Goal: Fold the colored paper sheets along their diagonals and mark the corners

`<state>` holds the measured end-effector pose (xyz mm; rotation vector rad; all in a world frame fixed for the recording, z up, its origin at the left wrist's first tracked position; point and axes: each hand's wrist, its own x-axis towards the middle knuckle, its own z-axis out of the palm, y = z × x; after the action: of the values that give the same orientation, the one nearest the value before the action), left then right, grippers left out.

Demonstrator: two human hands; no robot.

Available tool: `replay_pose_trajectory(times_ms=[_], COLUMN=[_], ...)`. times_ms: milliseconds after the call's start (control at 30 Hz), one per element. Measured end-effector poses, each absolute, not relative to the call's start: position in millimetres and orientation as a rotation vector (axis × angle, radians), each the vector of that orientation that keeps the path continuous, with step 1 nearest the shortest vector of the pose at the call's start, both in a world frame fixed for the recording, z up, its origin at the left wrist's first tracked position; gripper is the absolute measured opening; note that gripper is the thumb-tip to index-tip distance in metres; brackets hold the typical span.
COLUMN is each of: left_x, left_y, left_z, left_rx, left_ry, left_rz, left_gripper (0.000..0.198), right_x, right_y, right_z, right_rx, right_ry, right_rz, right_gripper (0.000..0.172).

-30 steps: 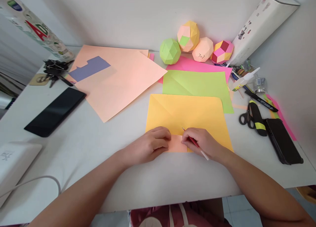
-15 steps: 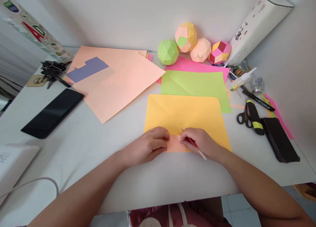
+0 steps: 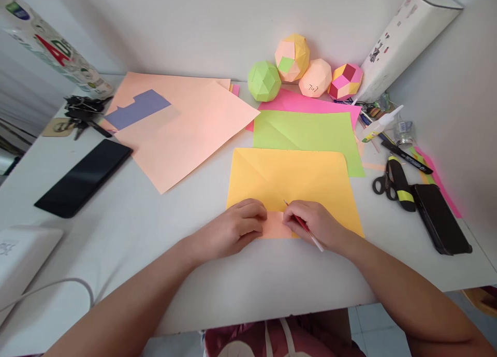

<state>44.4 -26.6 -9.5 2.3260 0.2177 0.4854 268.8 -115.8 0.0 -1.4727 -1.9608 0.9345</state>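
A small peach paper piece [image 3: 274,225] lies on the near edge of the yellow paper sheet [image 3: 298,173]. My left hand [image 3: 244,227] is closed on the left end of the piece, fingers curled and thumb low. At its right end, my right hand [image 3: 310,223] pinches the upper corner with thumb and forefinger. That same hand holds a thin red-and-white stick, like a pen refill [image 3: 316,241], slanting through the fingers. The stick's tip pokes out on the far side, pointing away from me. Fingertips hide both ends of the peach piece.
Behind lie a green sheet [image 3: 306,131] and a pink sheet [image 3: 310,103]; a large peach sheet [image 3: 186,139] is left. Several paper balls [image 3: 264,81] stand by the wall. Scissors [image 3: 384,185], a cutter [image 3: 401,183] and a glue bottle [image 3: 378,128] are right, a phone [image 3: 83,178] left.
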Motion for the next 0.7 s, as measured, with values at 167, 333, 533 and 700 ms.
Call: replay_pose_trajectory(times_ms=[167,333,533,700], left_x=[44.1,44.6,45.9,46.0], left_y=[-26.9,-27.5,-28.7,-28.2], left_z=[-9.0,-7.1,-4.7,-5.7], left_rx=[2.341,2.369,2.407,2.404], left_ry=[0.223,0.214,0.189,0.188], left_rz=[0.472,0.458,0.457,0.462], left_gripper=[0.022,0.022,0.020,0.020], right_x=[268.0,267.2,266.9,267.0], right_y=[-116.0,-116.6,-116.9,-117.1], right_z=[1.2,2.4,2.1,2.9], right_rx=[-1.495,-1.516,-1.511,-1.511], right_ry=[-1.923,-1.848,-1.810,-1.806], right_rz=[0.975,1.028,1.037,1.056], right_gripper=[0.013,0.015,0.015,0.018])
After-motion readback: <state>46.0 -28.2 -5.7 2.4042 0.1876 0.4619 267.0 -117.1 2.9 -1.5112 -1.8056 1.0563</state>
